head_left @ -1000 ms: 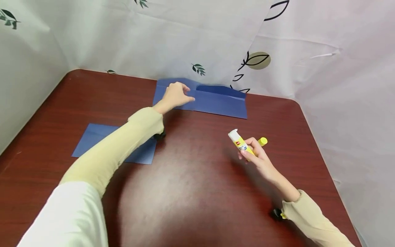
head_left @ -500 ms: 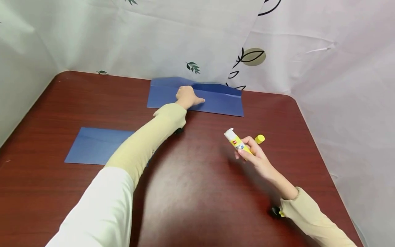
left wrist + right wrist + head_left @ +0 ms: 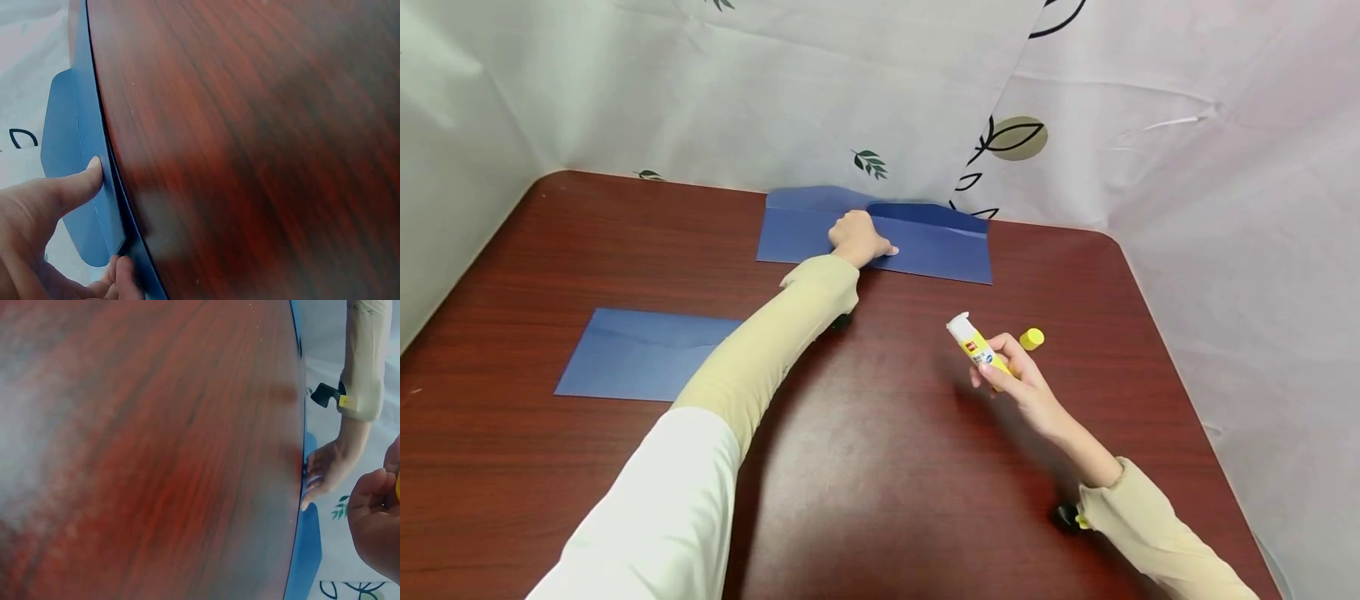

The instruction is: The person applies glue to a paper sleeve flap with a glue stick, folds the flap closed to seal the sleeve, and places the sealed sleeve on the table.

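At the table's far edge, my left hand (image 3: 859, 237) reaches onto blue paper envelopes (image 3: 940, 243) that lie overlapping with their flaps up. In the left wrist view, the thumb lies on the face of an envelope (image 3: 87, 125) while curled fingers pinch near its corner. My right hand (image 3: 1028, 390) holds a yellow and white glue stick (image 3: 976, 343) above the table, its white end pointing up and left. The uncapped tip looks ragged. Just beyond that hand, the yellow cap (image 3: 1032, 339) sits on the table.
Another blue envelope (image 3: 640, 354) lies flat at the left, partly covered by my left sleeve. The dark red wooden table (image 3: 880, 467) meets a white patterned curtain (image 3: 775, 100) at its back and sides.
My left hand has moved right across the far envelopes and settled down onto them, nearly still over the last half second. The right hand keeps its hold on the glue stick.
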`<act>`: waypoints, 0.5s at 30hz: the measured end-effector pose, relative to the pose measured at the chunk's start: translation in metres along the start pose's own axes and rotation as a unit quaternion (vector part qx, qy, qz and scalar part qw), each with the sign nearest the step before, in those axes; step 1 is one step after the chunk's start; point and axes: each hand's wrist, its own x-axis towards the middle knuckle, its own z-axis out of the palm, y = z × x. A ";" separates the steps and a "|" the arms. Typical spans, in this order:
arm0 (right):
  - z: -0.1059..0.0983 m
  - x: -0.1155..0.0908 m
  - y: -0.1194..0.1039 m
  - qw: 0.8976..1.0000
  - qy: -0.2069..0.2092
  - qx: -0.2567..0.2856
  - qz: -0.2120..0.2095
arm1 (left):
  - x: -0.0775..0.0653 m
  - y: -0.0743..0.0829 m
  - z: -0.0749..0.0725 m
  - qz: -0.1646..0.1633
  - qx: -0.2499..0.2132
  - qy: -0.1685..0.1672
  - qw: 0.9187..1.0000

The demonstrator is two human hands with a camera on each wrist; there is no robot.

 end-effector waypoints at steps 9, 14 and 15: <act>-0.001 0.005 -0.002 1.000 0.010 0.000 -0.015 | -0.002 -0.022 -0.019 0.059 -0.157 0.000 0.986; -0.001 0.006 -0.002 0.999 0.038 -0.008 -0.026 | -0.011 -0.035 -0.042 0.087 -0.276 -0.025 0.957; -0.002 0.006 -0.002 0.999 0.044 -0.009 -0.028 | -0.014 -0.038 -0.047 0.090 -0.305 -0.036 0.947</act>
